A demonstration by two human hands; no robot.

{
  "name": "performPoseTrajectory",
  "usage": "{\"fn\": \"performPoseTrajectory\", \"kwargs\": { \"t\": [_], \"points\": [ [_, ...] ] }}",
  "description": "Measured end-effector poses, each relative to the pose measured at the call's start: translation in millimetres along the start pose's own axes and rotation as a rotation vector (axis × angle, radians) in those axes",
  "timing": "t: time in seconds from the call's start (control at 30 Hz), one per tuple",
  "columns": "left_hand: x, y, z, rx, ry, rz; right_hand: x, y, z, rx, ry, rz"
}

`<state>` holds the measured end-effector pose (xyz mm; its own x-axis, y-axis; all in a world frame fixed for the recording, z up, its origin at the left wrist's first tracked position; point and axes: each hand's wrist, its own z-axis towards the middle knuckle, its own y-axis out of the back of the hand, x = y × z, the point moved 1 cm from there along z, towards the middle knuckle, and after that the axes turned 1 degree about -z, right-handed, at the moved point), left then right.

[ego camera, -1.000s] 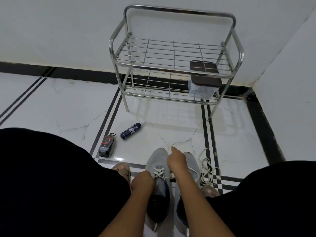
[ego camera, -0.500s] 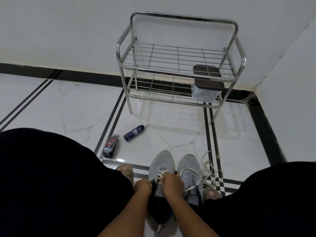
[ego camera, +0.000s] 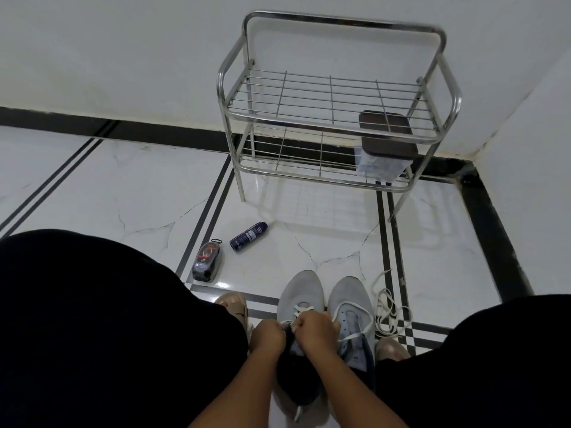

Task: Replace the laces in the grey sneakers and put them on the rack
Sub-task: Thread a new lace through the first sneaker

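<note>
two grey sneakers (ego camera: pixel 324 301) standing side by side, toes pointing far, on the white tiled floor (ego camera: pixel 139 193) at the near centre, between the person's dark-clothed knees. left sneaker (ego camera: pixel 298 291) carrying white lace crossings; right sneaker (ego camera: pixel 350 307) lying open with a white lace (ego camera: pixel 355 335) trailing across it. left hand (ego camera: pixel 267 335) and right hand (ego camera: pixel 315 330) both curling over the left sneaker's throat, fingers pinching the lace there, hands nearly touching. loose white laces (ego camera: pixel 387 316) lying coiled just right of the right sneaker. metal rack (ego camera: pixel 333 97) standing far against the wall, holding a dark-lidded box (ego camera: pixel 384 143) on its lower shelf at right. blue can (ego camera: pixel 248 236) and dark packet (ego camera: pixel 206 260) lying left on the floor.
</note>
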<state>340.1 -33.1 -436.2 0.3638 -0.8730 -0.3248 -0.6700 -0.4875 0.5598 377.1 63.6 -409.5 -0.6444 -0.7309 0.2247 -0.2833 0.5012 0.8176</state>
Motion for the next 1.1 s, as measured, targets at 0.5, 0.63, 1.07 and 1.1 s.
{"fn": "performPoseTrajectory", "kwargs": {
  "t": [0.5,0.63,1.07,1.1],
  "points": [
    [-10,-5,-12,-0.069,-0.063,-0.072,-23,23,2,-0.041,-0.002,-0.111],
    [-11,-3,-16,-0.136,-0.063,-0.082,-38,10,-1,0.150,0.009,-0.214],
    [-37,143,-19,-0.941,0.084,-1.217,-39,8,1,0.055,-0.158,0.075],
    [-44,147,-19,-0.925,0.036,-1.199,-39,8,1,0.057,-0.161,0.076]
  ]
}}
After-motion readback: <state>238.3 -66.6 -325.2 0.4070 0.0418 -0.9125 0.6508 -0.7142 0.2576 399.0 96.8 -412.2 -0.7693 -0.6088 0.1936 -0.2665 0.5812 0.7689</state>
